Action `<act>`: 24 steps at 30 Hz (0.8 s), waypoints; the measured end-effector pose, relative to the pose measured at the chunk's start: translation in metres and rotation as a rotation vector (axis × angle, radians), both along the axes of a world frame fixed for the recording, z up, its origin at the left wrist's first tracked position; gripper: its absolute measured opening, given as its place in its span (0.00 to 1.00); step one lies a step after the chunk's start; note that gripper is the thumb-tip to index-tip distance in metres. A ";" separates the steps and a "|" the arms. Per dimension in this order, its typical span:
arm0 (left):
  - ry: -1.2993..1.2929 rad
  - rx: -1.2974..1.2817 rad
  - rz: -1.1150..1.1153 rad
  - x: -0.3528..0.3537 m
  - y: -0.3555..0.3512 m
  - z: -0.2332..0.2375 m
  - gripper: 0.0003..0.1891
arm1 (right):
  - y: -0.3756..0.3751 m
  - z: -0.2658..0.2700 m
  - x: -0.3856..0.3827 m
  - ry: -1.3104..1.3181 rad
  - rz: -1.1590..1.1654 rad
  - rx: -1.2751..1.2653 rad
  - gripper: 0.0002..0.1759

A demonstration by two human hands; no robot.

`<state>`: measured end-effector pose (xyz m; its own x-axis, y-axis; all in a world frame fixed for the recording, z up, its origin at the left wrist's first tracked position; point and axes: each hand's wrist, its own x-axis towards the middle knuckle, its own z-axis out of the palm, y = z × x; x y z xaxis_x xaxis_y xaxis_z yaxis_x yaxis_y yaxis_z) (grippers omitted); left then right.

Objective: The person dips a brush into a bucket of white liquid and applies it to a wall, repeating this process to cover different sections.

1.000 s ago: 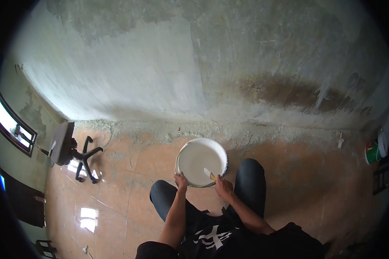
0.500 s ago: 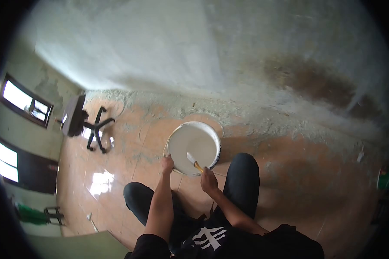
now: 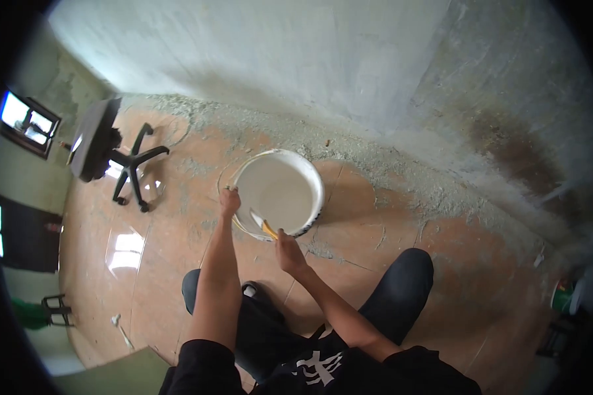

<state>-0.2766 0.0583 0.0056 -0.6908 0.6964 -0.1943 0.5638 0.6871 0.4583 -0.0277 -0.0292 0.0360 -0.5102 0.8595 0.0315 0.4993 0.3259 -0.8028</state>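
Note:
A white bucket [image 3: 313,181] with pale liquid inside stands on the tiled floor in front of me. My left hand [image 3: 229,201] is closed at its left side, where the thin bail loops along the rim; whether rim or bail is in the fingers is hard to make out. Closed round the yellow handle of a paintbrush [image 3: 269,229], my right hand [image 3: 287,252] is at the bucket's near edge. The brush's white-coated head points into the bucket, over the inner wall. My knees are bent on either side.
An office chair [image 3: 135,158] lies tipped over at the left. Scraped debris [image 3: 375,164] runs along the foot of the patchy wall [image 3: 257,52]. A white-headed tool [image 3: 121,329] lies at lower left; a green container [image 3: 563,296] is far right.
The view has shifted, so the bucket appears higher and further left. Both hands keep their holds, and the brush stays at the bucket's near side.

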 end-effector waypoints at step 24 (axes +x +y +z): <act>-0.068 0.445 -0.365 -0.086 0.078 -0.013 0.19 | 0.077 0.017 -0.112 -0.101 -0.140 -0.185 0.13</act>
